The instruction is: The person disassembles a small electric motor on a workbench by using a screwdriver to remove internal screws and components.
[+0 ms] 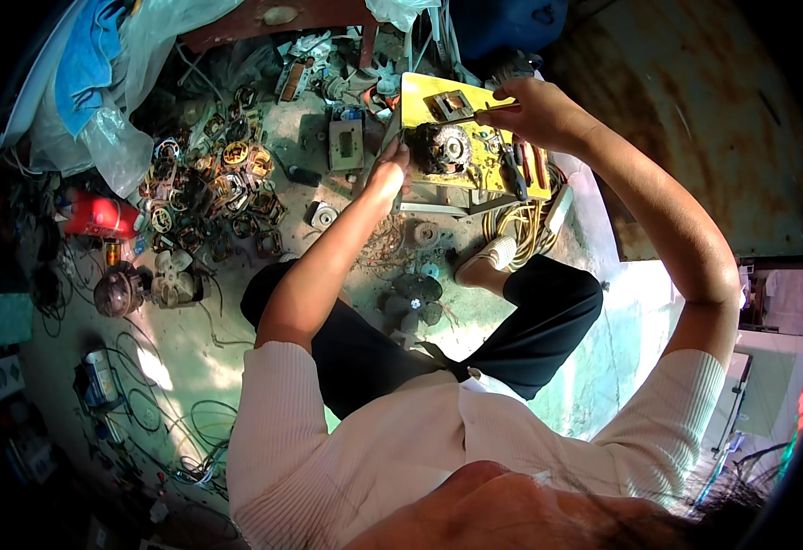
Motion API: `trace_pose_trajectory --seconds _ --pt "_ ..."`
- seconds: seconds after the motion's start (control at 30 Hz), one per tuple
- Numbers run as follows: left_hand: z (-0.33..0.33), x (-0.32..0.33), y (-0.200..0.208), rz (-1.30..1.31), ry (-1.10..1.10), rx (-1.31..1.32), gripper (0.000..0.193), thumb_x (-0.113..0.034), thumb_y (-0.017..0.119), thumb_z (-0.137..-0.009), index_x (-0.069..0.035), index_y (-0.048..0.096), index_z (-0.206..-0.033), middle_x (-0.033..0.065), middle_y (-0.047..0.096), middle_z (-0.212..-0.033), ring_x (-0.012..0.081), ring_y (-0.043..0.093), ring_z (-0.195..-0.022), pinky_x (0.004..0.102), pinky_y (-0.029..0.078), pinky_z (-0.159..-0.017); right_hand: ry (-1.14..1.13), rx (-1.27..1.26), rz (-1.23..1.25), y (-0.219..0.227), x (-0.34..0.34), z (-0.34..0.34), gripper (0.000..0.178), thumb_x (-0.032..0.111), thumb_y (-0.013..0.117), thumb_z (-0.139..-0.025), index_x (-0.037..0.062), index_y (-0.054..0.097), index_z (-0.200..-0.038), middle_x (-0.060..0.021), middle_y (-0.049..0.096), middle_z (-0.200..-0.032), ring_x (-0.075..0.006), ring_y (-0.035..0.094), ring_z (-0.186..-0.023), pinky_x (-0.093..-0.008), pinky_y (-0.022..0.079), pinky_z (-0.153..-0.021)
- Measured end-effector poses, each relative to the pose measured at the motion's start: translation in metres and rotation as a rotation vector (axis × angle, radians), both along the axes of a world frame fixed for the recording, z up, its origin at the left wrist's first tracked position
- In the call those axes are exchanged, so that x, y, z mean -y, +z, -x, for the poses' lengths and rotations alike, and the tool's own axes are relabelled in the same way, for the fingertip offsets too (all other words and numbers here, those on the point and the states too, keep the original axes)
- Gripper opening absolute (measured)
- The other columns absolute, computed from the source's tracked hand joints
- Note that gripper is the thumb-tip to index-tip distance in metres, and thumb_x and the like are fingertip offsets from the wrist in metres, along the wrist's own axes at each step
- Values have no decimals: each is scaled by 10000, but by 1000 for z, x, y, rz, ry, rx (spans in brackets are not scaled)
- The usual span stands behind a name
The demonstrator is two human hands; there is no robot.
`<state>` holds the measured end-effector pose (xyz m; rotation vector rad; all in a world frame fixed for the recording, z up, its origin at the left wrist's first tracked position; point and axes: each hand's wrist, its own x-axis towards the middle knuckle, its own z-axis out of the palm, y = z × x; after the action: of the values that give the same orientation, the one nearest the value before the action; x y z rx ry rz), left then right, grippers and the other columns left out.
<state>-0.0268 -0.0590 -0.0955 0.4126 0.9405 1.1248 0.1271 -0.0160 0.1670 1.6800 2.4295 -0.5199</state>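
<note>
Pinching a slim tool (497, 110), the right hand (546, 114) hangs over the yellow counter (419, 88); whether the left hand (387, 174) grips anything, I can't tell.

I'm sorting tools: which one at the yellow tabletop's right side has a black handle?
The black-handled tool just left of the red handles; only its handle is black.

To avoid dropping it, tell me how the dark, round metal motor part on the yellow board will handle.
The dark, round metal motor part looks chunky, so probably stiff and heavy. Its rounded outline might roll if tipped.
</note>
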Motion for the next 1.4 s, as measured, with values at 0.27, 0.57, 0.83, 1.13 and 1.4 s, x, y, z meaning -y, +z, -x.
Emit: trace_pose_trajectory --seconds 0.27,0.57,0.83,1.13,1.4 --pt "2 2 7 10 -21 16 470 -287 414 -1039 -271 277 -1488 -39 352 -663 81 323 -526 254 317 -490 649 295 -509 -18 0 -8 252 285 619 -908 78 692 -1032 -96 688 -779 -257 662 -792 -360 528 -718" --pt "1 0 0 -6 -8 -7 404 -294 462 -1021 -320 380 -1416 -62 354 -675 55 316 -536 240 317 -498 27 258 149 3 -15 8 496 462 597 -912 -13 693 -1020 -163 715 -853 -243 710 -846 -342 541 -716" --pt "0 0 -3 23 13 -19 418 -302 470 -1018 -321 369 -1423 -58 373 -692 56 320 -538 241 319 -498 908 184 -746 -19 -7 -10 302 360 611 -906 65 670 -879 -92 656 -729 -273 662 -710 -400 516 -638" --pt "0 1 -4 2 9 8 438 -320 486 -1011 -312 360 -1430 -53 388 -702 59 330 -538 246 329 -500 241 383 -220 -6 -2 8 375 378 566 -942 22 679 -913 -148 672 -748 -297 667 -720 -421 524 -690" --pt "0 0 -6 8 19 5 400 -355 500 -1002 -279 395 -1381 -53 382 -696 60 338 -535 249 331 -497 729 216 -642 -15 10 -4 244 282 598 -912 51 588 -991 -100 612 -906 -293 655 -747 -360 516 -609"
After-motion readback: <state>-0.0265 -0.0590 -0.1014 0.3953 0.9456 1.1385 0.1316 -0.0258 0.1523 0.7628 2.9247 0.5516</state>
